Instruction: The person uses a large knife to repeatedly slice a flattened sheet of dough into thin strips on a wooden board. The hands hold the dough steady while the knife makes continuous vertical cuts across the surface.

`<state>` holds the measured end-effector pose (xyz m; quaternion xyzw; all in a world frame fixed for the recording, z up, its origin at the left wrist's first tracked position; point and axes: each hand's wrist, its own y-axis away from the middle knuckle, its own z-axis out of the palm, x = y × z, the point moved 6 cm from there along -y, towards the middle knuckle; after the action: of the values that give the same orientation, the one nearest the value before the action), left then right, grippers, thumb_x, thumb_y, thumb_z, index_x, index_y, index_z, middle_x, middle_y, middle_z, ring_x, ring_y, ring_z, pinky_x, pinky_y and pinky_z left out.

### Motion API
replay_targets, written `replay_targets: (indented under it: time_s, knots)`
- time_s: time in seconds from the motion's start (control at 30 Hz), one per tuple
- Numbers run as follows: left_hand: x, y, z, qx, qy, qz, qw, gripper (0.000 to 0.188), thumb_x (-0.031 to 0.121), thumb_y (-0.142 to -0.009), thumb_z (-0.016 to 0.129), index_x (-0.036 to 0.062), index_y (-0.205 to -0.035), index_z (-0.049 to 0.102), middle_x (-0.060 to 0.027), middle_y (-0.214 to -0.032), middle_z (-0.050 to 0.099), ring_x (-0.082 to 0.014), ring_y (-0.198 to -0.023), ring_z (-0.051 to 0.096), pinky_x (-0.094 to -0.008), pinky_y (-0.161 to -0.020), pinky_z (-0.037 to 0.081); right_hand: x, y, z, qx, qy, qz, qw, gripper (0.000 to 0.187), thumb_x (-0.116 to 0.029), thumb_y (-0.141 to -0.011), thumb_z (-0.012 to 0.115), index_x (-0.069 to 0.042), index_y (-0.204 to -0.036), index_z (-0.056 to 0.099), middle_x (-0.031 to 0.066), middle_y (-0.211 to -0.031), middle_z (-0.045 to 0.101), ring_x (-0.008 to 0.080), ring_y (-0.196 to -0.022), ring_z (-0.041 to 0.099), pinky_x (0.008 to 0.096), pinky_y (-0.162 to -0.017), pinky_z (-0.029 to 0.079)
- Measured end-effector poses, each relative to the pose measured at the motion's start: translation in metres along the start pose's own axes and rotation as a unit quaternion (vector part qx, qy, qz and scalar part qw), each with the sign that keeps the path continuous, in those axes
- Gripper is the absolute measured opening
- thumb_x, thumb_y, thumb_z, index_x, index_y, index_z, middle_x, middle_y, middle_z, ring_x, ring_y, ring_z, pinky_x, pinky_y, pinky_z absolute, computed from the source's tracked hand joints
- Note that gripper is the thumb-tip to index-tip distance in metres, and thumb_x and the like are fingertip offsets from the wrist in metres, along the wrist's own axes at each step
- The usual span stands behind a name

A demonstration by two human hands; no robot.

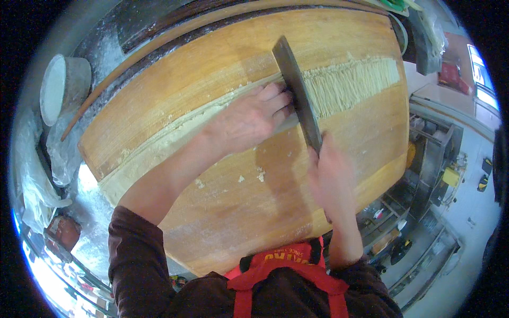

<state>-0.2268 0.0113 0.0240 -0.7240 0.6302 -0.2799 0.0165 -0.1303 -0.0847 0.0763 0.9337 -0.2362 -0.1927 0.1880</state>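
A long folded strip of floured dough (pixel 148 144) runs diagonally across a wooden board (pixel 228 212). My left hand (pixel 253 114) rests on its right part, fingers bent and a little apart, the tips beside the blade. In my right hand (pixel 333 167), slightly blurred, is the handle of a cleaver (pixel 298 87). The blade stands on edge across the dough, pointing away from me; its lower edge is hidden. To the right of the blade lie thin cut noodles (pixel 352 87), close together in a row reaching toward the board's right edge.
Along the board's far edge lies a long wooden rolling pin (pixel 154 46). A white tub (pixel 63 87) and plastic bags (pixel 37 175) stand at the left. Dough crumbs (pixel 260 174) dot the board. Metal shelving (pixel 429 153) stands to the right, below board level.
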Motion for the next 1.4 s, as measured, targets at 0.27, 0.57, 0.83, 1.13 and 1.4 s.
replay_targets:
  time_s: [0.27, 0.57, 0.83, 1.13, 1.4]
  knots:
    - [-0.001, 0.000, -0.001, -0.009, -0.018, -0.004, 1.000, 0.035, 0.013, -0.075, 0.055, -0.0021, -0.105, 0.062, -0.0115, -0.110, 0.057, -0.0257, -0.108, 0.049, -0.0323, -0.093, 0.045, -0.002, -0.033, -0.002, 0.079, -0.072, -0.076, 0.991, 0.016, -0.005, -0.083, 0.056, -0.001, -0.091, 0.043, 0.0228, -0.074, 0.057, 0.0432, -0.069, 0.058, 0.0501, -0.059, 0.046]
    - [-0.001, 0.004, 0.000, -0.030, -0.001, -0.017, 0.999, 0.035, 0.012, -0.075, 0.055, -0.0004, -0.107, 0.062, -0.0119, -0.112, 0.057, -0.0271, -0.109, 0.050, -0.0335, -0.097, 0.044, 0.002, 0.012, -0.002, -0.005, 0.011, -0.019, 1.000, 0.020, -0.006, -0.081, 0.057, -0.001, -0.095, 0.043, 0.0212, -0.074, 0.058, 0.0422, -0.070, 0.060, 0.0488, -0.058, 0.047]
    - [0.001, 0.005, -0.002, -0.025, -0.019, -0.008, 0.999, 0.034, 0.011, -0.075, 0.055, -0.0029, -0.105, 0.062, -0.0105, -0.109, 0.057, -0.0245, -0.105, 0.049, -0.0296, -0.092, 0.045, 0.000, -0.038, 0.009, 0.050, -0.085, -0.064, 0.993, 0.020, -0.007, -0.082, 0.057, 0.000, -0.094, 0.043, 0.0229, -0.073, 0.058, 0.0439, -0.069, 0.059, 0.0502, -0.057, 0.046]
    - [0.001, 0.005, -0.005, -0.006, -0.020, 0.006, 1.000, 0.035, 0.013, -0.074, 0.055, 0.0000, -0.106, 0.062, -0.0128, -0.108, 0.057, -0.0289, -0.110, 0.050, -0.0347, -0.094, 0.045, 0.003, 0.014, 0.002, -0.007, -0.021, -0.014, 1.000, 0.019, -0.008, -0.083, 0.056, -0.001, -0.094, 0.042, 0.0225, -0.075, 0.058, 0.0413, -0.068, 0.060, 0.0504, -0.057, 0.046]
    - [0.000, 0.007, 0.000, -0.031, -0.010, -0.011, 0.999, 0.036, 0.013, -0.075, 0.054, -0.0005, -0.107, 0.062, -0.0115, -0.108, 0.057, -0.0266, -0.106, 0.050, -0.0335, -0.094, 0.044, -0.011, -0.037, 0.008, 0.058, -0.051, -0.062, 0.995, 0.015, -0.006, -0.084, 0.054, -0.001, -0.092, 0.043, 0.0227, -0.073, 0.057, 0.0427, -0.068, 0.059, 0.0501, -0.056, 0.046]
